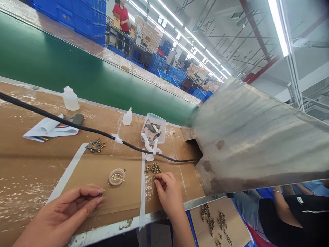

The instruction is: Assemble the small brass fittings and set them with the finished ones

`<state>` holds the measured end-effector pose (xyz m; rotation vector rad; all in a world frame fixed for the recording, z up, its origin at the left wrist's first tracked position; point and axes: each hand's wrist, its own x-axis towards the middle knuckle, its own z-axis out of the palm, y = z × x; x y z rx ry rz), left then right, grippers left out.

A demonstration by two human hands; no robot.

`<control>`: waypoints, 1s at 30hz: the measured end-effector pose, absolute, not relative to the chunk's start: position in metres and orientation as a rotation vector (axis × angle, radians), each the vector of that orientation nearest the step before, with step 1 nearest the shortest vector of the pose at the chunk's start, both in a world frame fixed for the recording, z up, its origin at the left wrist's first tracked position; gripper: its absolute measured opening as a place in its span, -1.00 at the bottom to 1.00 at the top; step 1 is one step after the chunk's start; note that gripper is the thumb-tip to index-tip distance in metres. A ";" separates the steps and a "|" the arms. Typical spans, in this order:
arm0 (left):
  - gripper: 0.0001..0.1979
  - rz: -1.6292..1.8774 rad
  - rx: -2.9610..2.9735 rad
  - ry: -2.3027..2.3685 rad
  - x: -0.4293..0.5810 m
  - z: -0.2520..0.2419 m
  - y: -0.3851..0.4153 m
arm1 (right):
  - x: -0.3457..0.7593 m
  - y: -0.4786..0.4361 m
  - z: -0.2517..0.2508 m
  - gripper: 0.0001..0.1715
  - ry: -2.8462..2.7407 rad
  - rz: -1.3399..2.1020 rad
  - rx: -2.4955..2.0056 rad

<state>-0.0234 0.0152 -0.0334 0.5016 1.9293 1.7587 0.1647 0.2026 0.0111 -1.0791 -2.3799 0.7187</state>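
My left hand [69,209] is closed in a pinch over the front of the cardboard work surface. A tiny dark piece [99,195] shows between its thumb and forefinger, too small to name. My right hand [168,192] pinches at the near edge of a pile of small brass-and-dark parts [153,168]. A small dark part [155,178] shows at its fingertips. Between the hands stands a small round clear dish [116,177] with a thin stick in it. Farther left lies a cluster of small parts with blue ends [96,145].
A black cable [92,129] crosses the table to a metal housing [257,144] at right. Behind it are a clear tub [161,132], two white bottles [70,99] and folded paper [46,128]. A green conveyor [102,79] runs beyond. Another person [288,212] sits at right.
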 end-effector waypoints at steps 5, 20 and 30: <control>-0.69 1.691 0.624 1.736 -0.029 -0.025 0.011 | 0.166 0.205 0.009 -0.86 -2.367 0.788 -1.118; -0.95 1.547 0.778 1.511 -0.028 -0.013 0.006 | 0.125 0.117 0.012 -0.94 -1.830 1.644 -0.886; -0.95 1.593 0.737 1.466 -0.025 -0.006 0.009 | 0.112 0.106 0.008 -0.71 -1.490 1.920 -0.875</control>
